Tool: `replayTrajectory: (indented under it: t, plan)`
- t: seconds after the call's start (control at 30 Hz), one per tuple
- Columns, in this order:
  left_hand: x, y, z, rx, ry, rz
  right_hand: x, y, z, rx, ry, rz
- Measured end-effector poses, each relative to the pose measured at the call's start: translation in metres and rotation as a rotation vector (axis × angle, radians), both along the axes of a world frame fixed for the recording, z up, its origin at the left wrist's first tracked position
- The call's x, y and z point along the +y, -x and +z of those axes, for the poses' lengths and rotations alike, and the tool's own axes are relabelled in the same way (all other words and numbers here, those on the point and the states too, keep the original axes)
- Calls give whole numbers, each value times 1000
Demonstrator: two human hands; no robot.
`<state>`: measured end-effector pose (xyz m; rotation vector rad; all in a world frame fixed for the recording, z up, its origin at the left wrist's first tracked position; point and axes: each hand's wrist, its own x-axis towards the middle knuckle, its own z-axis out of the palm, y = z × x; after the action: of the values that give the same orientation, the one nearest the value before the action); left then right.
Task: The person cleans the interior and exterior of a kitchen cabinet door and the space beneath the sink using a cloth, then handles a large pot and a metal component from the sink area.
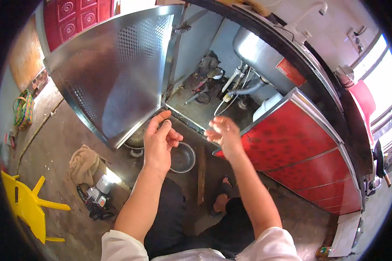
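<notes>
My left hand (159, 145) is raised in front of the open under-sink cabinet, its index finger and thumb extended and the other fingers loosely curled. Nothing shows in it. To its right is my right hand (227, 135), slightly blurred, fingers apart and holding nothing visible. Beyond both hands, a grey corrugated drain hose (252, 88) and a white pipe (232, 78) come down from the stainless steel sink bowl (248, 42). A thin white tube (219, 106) loops toward the cabinet's front edge. Below my hands a metal basin (183, 158) rests on the floor, partly hidden by my left hand.
The stainless steel cabinet door (117, 81) swings out at left; red cabinet panels (294, 150) flank the right. On the floor are a wooden strip (201, 176), a beige cloth (84, 163), a white device with black straps (99, 195) and a yellow plastic stool (26, 202).
</notes>
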<state>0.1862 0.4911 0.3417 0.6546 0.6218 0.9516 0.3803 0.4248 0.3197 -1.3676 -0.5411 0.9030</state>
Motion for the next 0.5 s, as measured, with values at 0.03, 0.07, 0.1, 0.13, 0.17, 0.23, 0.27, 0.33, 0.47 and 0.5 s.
replayTrajectory:
  t: [0.03,0.07,0.1,0.13,0.17,0.23,0.27,0.33,0.47,0.5]
  plan:
    - [3,-4,-1,-3,9,1,2,-9,-32,55,72,1]
    - [7,-13,-5,-23,14,-2,1,-17,-58,86,136,16]
    - [12,-19,-9,-39,15,2,3,-20,-78,120,196,39]
    - [25,-23,-28,-56,-5,-86,5,-18,-91,127,220,56]
    - [38,-28,-48,-50,6,-74,9,-18,-106,127,258,78]
    - [61,-41,-86,-88,160,-247,19,-18,-132,117,281,137]
    - [69,-50,-105,34,190,-194,25,-17,-141,144,271,149]
    - [77,-63,-144,198,200,-160,42,-19,-158,107,314,163]
    - [83,-97,-237,683,1,-198,85,-39,-198,-77,328,188]
    - [82,-105,-257,826,-81,-253,99,-45,-209,-183,326,185]
